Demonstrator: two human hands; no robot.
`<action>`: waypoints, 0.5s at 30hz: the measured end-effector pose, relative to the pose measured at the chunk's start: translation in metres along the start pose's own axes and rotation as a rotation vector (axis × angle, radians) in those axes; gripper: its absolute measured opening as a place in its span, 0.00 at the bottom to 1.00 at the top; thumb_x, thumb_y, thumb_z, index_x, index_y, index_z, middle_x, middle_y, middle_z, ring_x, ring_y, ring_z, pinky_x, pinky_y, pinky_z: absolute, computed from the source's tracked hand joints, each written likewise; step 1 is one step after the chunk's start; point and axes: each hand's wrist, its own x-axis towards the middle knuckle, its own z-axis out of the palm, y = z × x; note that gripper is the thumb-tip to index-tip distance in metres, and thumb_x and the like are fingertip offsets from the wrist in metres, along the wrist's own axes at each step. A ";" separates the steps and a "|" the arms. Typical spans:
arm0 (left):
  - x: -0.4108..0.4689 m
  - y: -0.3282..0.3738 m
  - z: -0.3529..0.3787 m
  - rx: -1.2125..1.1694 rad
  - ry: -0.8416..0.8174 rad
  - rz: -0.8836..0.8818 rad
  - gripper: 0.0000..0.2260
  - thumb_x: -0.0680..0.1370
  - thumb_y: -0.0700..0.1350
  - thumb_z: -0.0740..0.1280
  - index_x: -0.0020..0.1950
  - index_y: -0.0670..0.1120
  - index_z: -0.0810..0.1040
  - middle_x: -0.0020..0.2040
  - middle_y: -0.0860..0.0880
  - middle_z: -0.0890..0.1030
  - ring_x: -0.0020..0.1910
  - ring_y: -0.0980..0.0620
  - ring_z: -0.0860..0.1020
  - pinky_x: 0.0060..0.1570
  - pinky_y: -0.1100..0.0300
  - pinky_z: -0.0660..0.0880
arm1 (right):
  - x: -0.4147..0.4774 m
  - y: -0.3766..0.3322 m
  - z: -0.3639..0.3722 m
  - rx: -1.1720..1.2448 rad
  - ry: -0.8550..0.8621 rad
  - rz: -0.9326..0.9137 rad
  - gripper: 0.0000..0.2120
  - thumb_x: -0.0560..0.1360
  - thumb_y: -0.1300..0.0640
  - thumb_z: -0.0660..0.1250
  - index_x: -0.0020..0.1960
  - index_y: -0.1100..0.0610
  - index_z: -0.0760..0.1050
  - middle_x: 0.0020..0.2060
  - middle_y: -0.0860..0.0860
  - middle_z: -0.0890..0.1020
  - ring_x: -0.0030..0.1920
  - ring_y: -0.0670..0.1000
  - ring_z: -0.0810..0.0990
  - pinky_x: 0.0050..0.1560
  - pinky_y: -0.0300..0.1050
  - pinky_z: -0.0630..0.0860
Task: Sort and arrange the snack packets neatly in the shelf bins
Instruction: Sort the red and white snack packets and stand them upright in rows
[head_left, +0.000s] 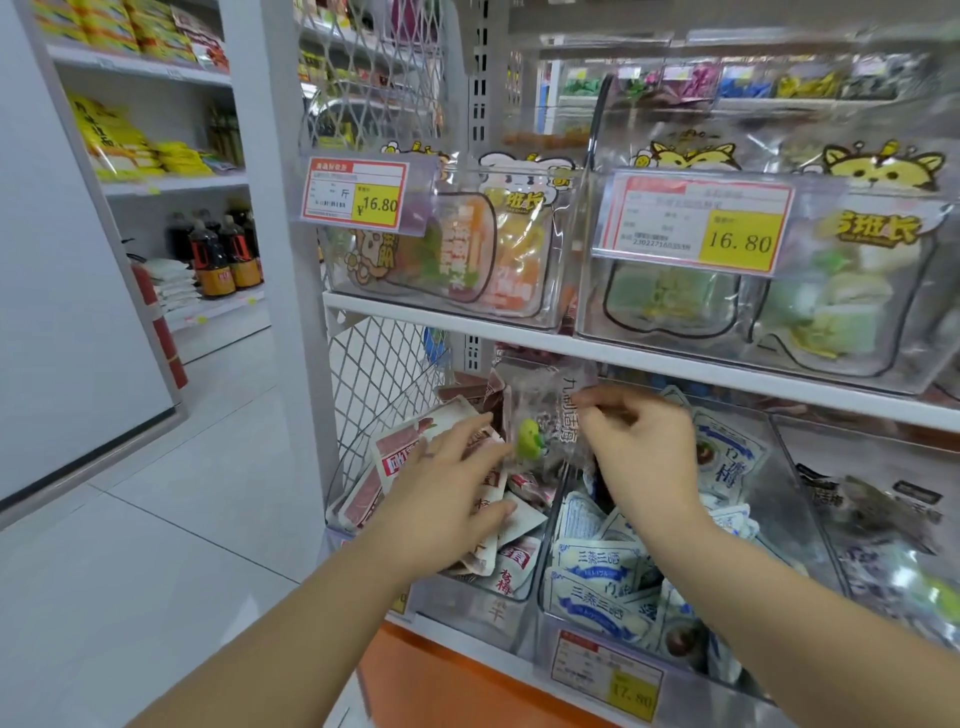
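My right hand (641, 447) pinches a clear snack packet (545, 415) with dark lettering and a green spot, holding it up over the divide between two lower bins. My left hand (447, 493) lies with fingers spread on the red-and-white packets (400, 447) in the left lower bin (467, 603), its fingertips close to the clear packet. Blue-and-white packets (597, 566) fill the middle lower bin (597, 644).
A third lower bin (883, 540) at the right holds clear dark-printed packets. Above the white shelf board (623, 358) stand clear bins of larger bags with price tags (356, 195). A wire mesh side panel (384, 374) closes the shelf's left end; an aisle lies beyond.
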 end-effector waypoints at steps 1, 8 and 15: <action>-0.005 0.002 -0.004 -0.076 0.058 0.000 0.28 0.75 0.59 0.63 0.73 0.59 0.57 0.75 0.58 0.51 0.73 0.52 0.57 0.72 0.47 0.57 | -0.012 -0.007 -0.006 0.066 -0.017 0.039 0.10 0.73 0.64 0.66 0.40 0.50 0.80 0.31 0.49 0.81 0.28 0.42 0.73 0.31 0.27 0.70; -0.047 0.025 -0.023 -0.362 0.279 0.018 0.32 0.71 0.56 0.66 0.71 0.64 0.53 0.71 0.64 0.56 0.70 0.68 0.55 0.66 0.70 0.56 | -0.065 -0.042 -0.009 0.251 -0.257 0.093 0.10 0.73 0.64 0.69 0.39 0.50 0.81 0.32 0.50 0.83 0.31 0.44 0.79 0.34 0.34 0.75; -0.102 0.016 -0.011 -0.601 0.585 -0.252 0.17 0.77 0.50 0.61 0.64 0.65 0.67 0.63 0.63 0.74 0.62 0.66 0.70 0.61 0.65 0.70 | -0.052 -0.043 0.001 -0.027 -0.632 -0.072 0.11 0.76 0.56 0.66 0.57 0.47 0.74 0.42 0.49 0.85 0.43 0.43 0.83 0.49 0.38 0.78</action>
